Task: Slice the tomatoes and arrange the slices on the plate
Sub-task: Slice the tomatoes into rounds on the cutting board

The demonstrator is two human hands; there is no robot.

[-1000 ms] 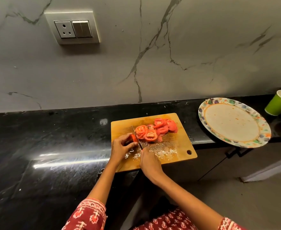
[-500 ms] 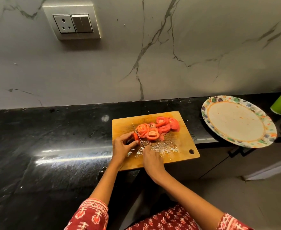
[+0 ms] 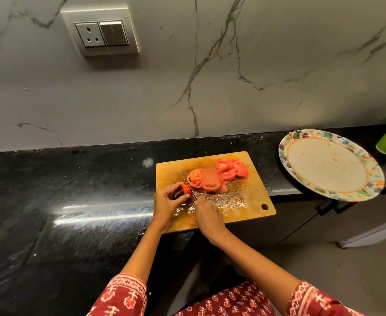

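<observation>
Wooden board [image 3: 251, 215] unchanged — knife [image 3: 188, 184] has sunk further into tomato end [image 3: 186, 189].

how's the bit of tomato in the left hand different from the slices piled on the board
The tomato end is a small orange-red nub; the slices are broad flat rounds showing pale flesh and seeds. The end is pinched in the left hand against the knife; the slices lie loose and overlapping, right of the blade. The right hand holds the knife. Both sit on the cutting board, none on the plate.
</observation>
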